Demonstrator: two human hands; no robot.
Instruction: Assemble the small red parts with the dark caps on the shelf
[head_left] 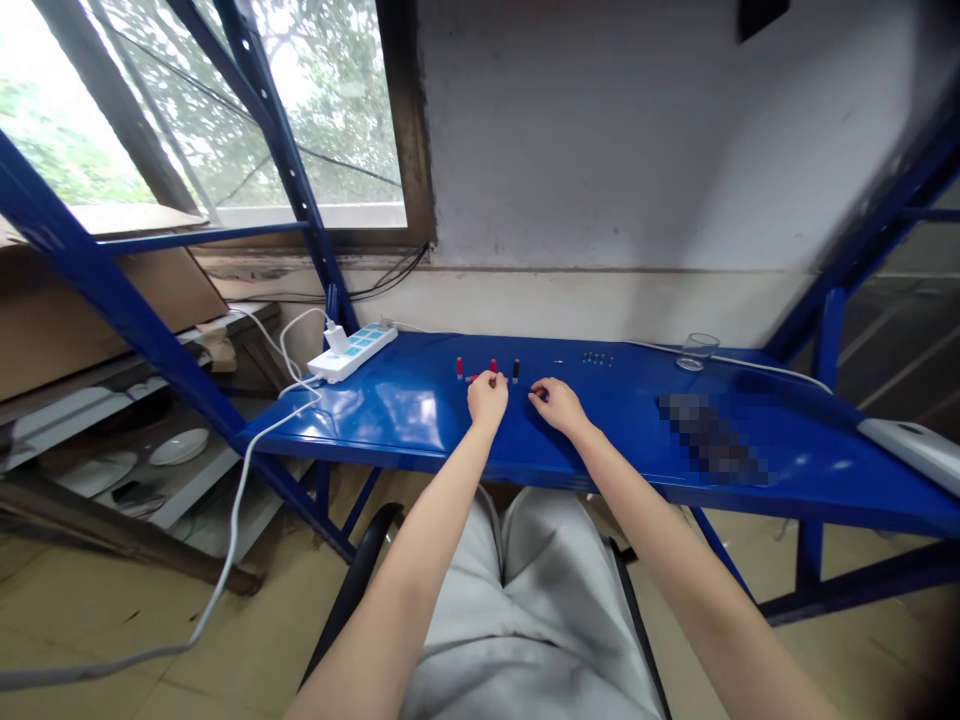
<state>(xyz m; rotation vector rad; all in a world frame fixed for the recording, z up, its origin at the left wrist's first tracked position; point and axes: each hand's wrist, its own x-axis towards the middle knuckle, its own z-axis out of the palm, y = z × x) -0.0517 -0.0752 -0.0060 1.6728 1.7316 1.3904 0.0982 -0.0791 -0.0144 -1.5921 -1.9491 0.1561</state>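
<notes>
On the blue table [405, 372], my left hand [487, 402] is closed in a pinch; whatever its fingertips hold is too small to make out. Just beyond it stand a small red cylinder [493, 365] and a black one [516, 370], both upright with pale lower ends. Another red cylinder [460, 367] stands to the left, and a red piece lies partly hidden at the left fingertips. My right hand [561, 404] rests at the table to the right of the black cylinder. Its fingers are loosely curled, with a gap between thumb and forefinger, and nothing shows in it.
Several small metal pins [598, 359] stand in rows farther back, near a tiny loose piece [557, 362]. A clear glass [697, 350] stands at the back right, by a cable. A blurred dark object [712, 440] lies right. A white power strip [354, 352] occupies the left end.
</notes>
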